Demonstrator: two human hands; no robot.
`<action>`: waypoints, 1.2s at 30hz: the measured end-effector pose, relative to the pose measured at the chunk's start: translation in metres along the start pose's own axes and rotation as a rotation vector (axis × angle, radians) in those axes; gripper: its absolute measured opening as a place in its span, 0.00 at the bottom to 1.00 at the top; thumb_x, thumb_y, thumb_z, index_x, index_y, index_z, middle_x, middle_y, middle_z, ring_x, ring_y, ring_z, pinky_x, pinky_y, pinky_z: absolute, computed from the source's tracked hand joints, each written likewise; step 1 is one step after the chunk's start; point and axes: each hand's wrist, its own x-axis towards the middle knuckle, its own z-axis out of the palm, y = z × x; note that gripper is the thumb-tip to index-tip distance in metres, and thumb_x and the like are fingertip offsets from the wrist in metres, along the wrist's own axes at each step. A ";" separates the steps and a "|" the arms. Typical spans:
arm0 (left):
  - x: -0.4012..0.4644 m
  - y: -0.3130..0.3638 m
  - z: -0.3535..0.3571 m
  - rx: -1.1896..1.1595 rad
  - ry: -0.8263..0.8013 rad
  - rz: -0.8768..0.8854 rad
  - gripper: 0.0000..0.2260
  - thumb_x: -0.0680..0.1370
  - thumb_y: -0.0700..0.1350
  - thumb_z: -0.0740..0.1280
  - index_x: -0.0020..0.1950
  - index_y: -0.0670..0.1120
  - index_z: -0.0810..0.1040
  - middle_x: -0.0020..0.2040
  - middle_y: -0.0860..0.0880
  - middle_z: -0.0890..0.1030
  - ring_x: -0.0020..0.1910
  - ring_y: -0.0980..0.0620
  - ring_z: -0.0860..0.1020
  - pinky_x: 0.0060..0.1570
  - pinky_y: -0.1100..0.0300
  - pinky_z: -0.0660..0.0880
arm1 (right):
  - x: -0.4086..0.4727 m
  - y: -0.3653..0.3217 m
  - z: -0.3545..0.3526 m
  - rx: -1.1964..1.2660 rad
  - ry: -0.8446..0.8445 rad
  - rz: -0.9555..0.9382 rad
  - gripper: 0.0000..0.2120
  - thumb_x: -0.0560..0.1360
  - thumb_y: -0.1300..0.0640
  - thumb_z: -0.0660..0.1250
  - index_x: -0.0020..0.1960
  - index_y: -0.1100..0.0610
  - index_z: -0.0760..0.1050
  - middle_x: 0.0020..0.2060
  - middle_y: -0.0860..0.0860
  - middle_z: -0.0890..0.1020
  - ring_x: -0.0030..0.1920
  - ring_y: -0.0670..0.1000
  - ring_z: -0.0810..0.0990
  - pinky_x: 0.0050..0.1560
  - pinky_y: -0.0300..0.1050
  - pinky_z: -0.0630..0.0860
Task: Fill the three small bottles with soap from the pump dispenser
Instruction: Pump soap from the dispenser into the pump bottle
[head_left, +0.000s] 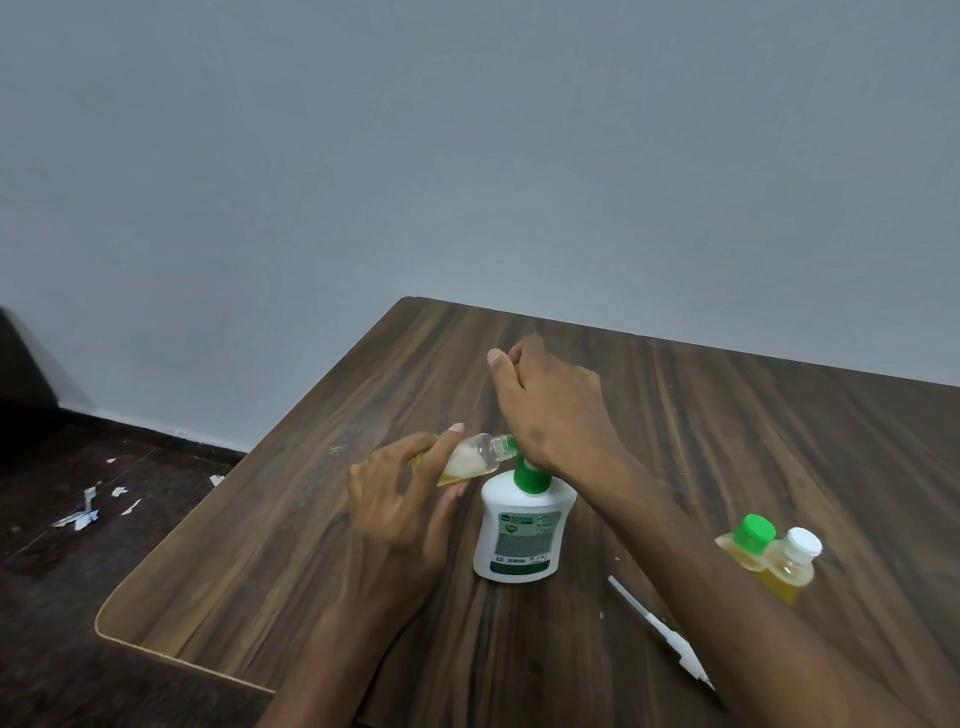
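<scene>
Resting on top of the green pump head, the right hand (550, 405) pressed down on the white pump dispenser (522, 535), its fingers loosely bent over the pump and not visibly wrapped round anything. The left hand (400, 519) pinched a small clear bottle (475, 460) between thumb and fingers, tilting it almost sideways with its open neck touching the green nozzle (511, 444); pale yellow soap and foam sat in the bottle's lower part. The dispenser stood upright near the middle of the dark wooden surface (727, 415). Well to the right, partly behind the right forearm, two more small bottles of yellow liquid stood touching, one with a green cap (756, 532) and one with a white cap (802, 545). A white pen (660, 631) lay nearer. Paper scraps (85, 512) littered the floor at left.
</scene>
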 end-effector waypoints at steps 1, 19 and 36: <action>0.000 0.000 0.000 0.005 -0.001 0.000 0.20 0.84 0.47 0.65 0.77 0.51 0.73 0.62 0.45 0.81 0.58 0.48 0.77 0.59 0.53 0.65 | -0.001 0.000 0.001 0.002 -0.018 0.013 0.20 0.86 0.40 0.46 0.56 0.52 0.71 0.40 0.45 0.79 0.43 0.48 0.79 0.67 0.57 0.66; -0.001 0.001 -0.001 0.002 0.002 0.009 0.20 0.83 0.47 0.66 0.76 0.51 0.74 0.62 0.45 0.81 0.58 0.48 0.77 0.57 0.52 0.66 | -0.004 0.001 0.001 -0.006 -0.036 0.022 0.22 0.85 0.39 0.46 0.59 0.52 0.71 0.42 0.46 0.80 0.46 0.49 0.79 0.68 0.57 0.66; -0.002 -0.001 0.000 0.005 -0.009 0.018 0.21 0.83 0.47 0.67 0.77 0.50 0.74 0.62 0.44 0.81 0.58 0.47 0.77 0.58 0.52 0.65 | -0.004 0.002 0.000 -0.014 -0.006 0.006 0.21 0.85 0.39 0.47 0.56 0.51 0.72 0.42 0.45 0.79 0.45 0.48 0.79 0.67 0.55 0.66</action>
